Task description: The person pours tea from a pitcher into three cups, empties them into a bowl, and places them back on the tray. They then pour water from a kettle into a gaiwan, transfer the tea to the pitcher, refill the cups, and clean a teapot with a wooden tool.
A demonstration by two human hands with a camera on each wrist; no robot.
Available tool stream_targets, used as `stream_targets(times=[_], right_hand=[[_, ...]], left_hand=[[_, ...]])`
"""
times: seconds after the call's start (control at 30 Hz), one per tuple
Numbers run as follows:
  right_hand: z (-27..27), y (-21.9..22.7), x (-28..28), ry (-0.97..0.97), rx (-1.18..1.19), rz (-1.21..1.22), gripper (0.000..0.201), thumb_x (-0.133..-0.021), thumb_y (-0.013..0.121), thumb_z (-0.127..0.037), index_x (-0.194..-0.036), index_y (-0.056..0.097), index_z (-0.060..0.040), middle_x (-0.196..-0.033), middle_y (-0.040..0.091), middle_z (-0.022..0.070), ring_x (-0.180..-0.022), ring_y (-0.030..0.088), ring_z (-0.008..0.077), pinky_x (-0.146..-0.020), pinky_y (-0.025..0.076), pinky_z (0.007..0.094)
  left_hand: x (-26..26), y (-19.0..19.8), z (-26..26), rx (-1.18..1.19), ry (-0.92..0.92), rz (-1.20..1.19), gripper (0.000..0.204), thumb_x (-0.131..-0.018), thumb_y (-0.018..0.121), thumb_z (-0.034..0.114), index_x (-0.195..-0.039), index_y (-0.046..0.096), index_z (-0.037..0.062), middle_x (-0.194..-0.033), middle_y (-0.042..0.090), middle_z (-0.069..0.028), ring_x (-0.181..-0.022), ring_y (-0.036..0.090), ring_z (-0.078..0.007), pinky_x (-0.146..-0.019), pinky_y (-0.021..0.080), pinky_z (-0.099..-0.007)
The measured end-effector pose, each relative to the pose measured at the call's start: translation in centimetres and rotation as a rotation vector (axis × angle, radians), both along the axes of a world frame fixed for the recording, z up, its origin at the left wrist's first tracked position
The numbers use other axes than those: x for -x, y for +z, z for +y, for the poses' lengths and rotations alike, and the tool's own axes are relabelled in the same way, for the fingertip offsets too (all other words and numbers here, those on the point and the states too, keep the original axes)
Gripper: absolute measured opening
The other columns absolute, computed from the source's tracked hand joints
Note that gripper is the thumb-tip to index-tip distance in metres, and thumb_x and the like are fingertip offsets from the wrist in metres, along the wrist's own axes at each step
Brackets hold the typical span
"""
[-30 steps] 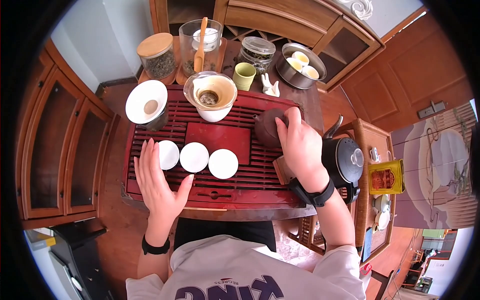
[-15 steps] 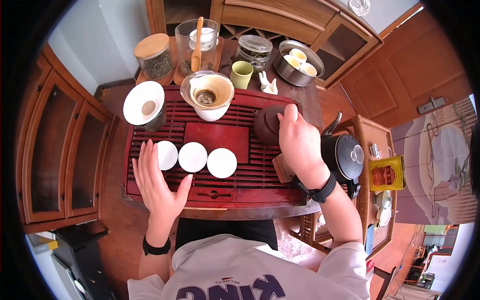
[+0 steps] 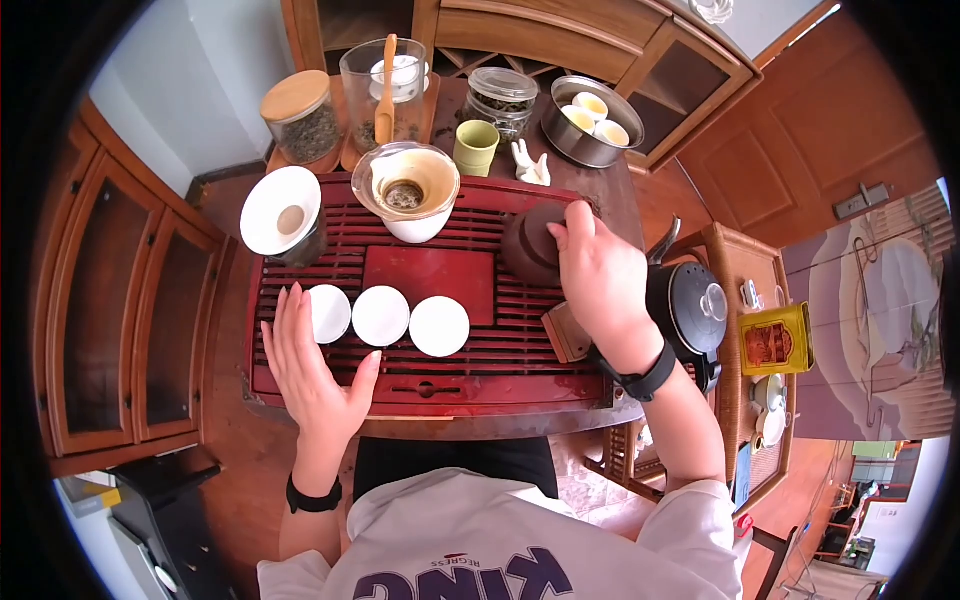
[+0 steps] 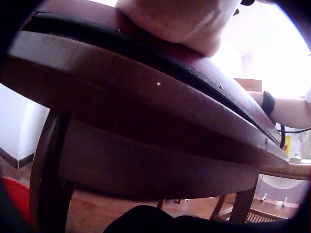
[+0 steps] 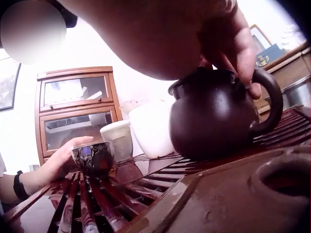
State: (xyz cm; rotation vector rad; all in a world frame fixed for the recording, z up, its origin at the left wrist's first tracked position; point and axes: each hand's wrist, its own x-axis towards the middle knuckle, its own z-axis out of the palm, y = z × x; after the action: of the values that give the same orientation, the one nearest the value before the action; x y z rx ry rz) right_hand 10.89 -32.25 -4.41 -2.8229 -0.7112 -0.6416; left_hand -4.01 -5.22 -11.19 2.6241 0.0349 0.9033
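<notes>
A dark brown clay teapot [image 3: 528, 245] stands at the right of the red slatted tea tray [image 3: 430, 282]. My right hand [image 3: 608, 290] reaches over it, thumb and fingers pinching at the lid on top; the palm hides most of the lid. In the right wrist view, the teapot [image 5: 214, 121] sits upright with its looped handle to the right, fingertips right at its rim. My left hand [image 3: 315, 365] lies with straight fingers at the tray's front left, beside the leftmost white-lined cup [image 3: 330, 315]. Two more cups, a middle one [image 3: 381, 316] and a right one [image 3: 440, 326], continue that row.
Behind the cups stand a white strainer [image 3: 268, 212] on a pitcher and a strainer-topped white cup [image 3: 415, 228]. Tea jars, a green cup [image 3: 475, 150] and a metal bowl [image 3: 562, 140] line the back. A black kettle [image 3: 690, 305] stands right, near a wooden block [image 3: 566, 335].
Both hands keep nearly the same place; the right hand has turned slightly over the teapot. The whole scene shifts a little left as the head view moves.
</notes>
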Motion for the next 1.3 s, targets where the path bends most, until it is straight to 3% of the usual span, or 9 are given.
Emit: stream_targets(times=[0.3, 0.37, 0.43, 0.57, 0.7, 0.77, 0.97, 1.03, 1.3], right_hand=[[-0.7, 2.4, 0.8, 0.096, -0.346, -0.129, 0.008, -0.095, 0.059, -0.01, -0.098, 0.054, -0.0034, -0.089, 0.061, 0.0172, -0.079, 0.06, 0.0402, -0.066, 0.051, 0.0453], [-2.3, 3.0, 2.5, 0.024, -0.605, 0.311, 0.008, -0.1, 0.053, -0.012, -0.099, 0.056, -0.0037, -0.085, 0.061, 0.013, -0.068, 0.06, 0.0308, -0.059, 0.049, 0.0387], [-3.3, 3.1, 4.8, -0.007, -1.071, 0.886, 0.021, -0.109, 0.041, -0.02, -0.103, 0.055, -0.0049, -0.082, 0.06, 0.0013, -0.059, 0.058, 0.0086, -0.046, 0.044, 0.0211], [-3.2, 1.0, 7.8, -0.083, -1.243, 1.297, 0.02, -0.109, 0.039, -0.021, -0.109, 0.053, -0.0061, -0.083, 0.063, 0.004, -0.064, 0.066, 0.0115, -0.042, 0.047, 0.0205], [-2.6, 0.2, 8.8, -0.118, -0.935, 1.221, 0.02, -0.107, 0.047, -0.019, -0.103, 0.058, -0.0026, -0.08, 0.062, 0.0042, -0.061, 0.063, 0.0104, -0.047, 0.048, 0.0229], [-1.9, 0.1, 9.3, -0.046, -0.883, 1.098, 0.018, -0.105, 0.051, -0.015, -0.1, 0.057, 0.0007, -0.08, 0.062, 0.0072, -0.066, 0.065, 0.0131, -0.058, 0.054, 0.0271], [-1.2, -0.6, 9.0, -0.006, -0.85, 1.06, 0.015, -0.103, 0.055, -0.015, -0.099, 0.058, -0.0008, -0.081, 0.065, 0.0105, -0.066, 0.067, 0.0198, -0.059, 0.053, 0.0326], [-1.1, -2.1, 9.1, 0.198, -0.61, 0.537, 0.01, -0.097, 0.061, -0.013, -0.097, 0.058, -0.0031, -0.083, 0.064, 0.0131, -0.071, 0.067, 0.0299, -0.061, 0.053, 0.0378], [-1.0, 1.0, 4.6, 0.094, -0.465, -0.053, 0.015, -0.085, 0.069, -0.007, -0.095, 0.058, -0.006, -0.088, 0.062, 0.0117, -0.076, 0.063, 0.0339, -0.066, 0.052, 0.0406]], left_hand=[[0.1, 0.1, -0.1, 0.007, 0.002, 0.007, 0.087, -0.083, 0.072, 0.04, -0.149, 0.034, -0.0011, -0.151, 0.042, -0.0224, -0.141, 0.038, -0.0417, -0.116, 0.022, -0.0609], [0.1, 0.1, 0.0, 0.008, 0.003, 0.005, 0.087, -0.083, 0.072, 0.04, -0.149, 0.034, -0.0011, -0.151, 0.042, -0.0225, -0.141, 0.038, -0.0417, -0.116, 0.022, -0.0609], [0.1, 0.1, 0.0, 0.003, 0.004, 0.004, 0.087, -0.082, 0.072, 0.039, -0.149, 0.033, -0.0013, -0.151, 0.041, -0.0228, -0.142, 0.037, -0.0416, -0.116, 0.022, -0.0611], [0.1, -0.1, 0.0, -0.011, -0.007, -0.002, 0.087, -0.083, 0.072, 0.039, -0.149, 0.033, -0.0012, -0.151, 0.041, -0.0224, -0.142, 0.037, -0.0414, -0.117, 0.022, -0.0611], [0.1, -0.1, 0.0, -0.023, -0.008, -0.004, 0.086, -0.082, 0.072, 0.035, -0.15, 0.033, -0.0009, -0.151, 0.041, -0.0217, -0.142, 0.037, -0.0408, -0.117, 0.021, -0.061], [0.0, -0.2, -0.1, -0.018, 0.002, -0.007, 0.085, -0.082, 0.073, 0.033, -0.149, 0.033, -0.0006, -0.151, 0.041, -0.0213, -0.143, 0.036, -0.0405, -0.117, 0.021, -0.0606], [0.1, -0.2, -0.1, -0.021, 0.011, 0.007, 0.084, -0.082, 0.072, 0.032, -0.15, 0.033, 0.0002, -0.151, 0.042, -0.0206, -0.143, 0.036, -0.0402, -0.117, 0.022, -0.0595], [0.1, -0.1, -0.1, -0.025, 0.014, 0.01, 0.084, -0.082, 0.072, 0.031, -0.15, 0.033, 0.0003, -0.151, 0.042, -0.0207, -0.143, 0.036, -0.04, -0.117, 0.022, -0.0594], [0.1, -0.2, -0.1, -0.026, 0.009, 0.012, 0.084, -0.083, 0.072, 0.031, -0.15, 0.033, 0.0002, -0.152, 0.042, -0.0203, -0.143, 0.037, -0.0394, -0.118, 0.021, -0.0593]])
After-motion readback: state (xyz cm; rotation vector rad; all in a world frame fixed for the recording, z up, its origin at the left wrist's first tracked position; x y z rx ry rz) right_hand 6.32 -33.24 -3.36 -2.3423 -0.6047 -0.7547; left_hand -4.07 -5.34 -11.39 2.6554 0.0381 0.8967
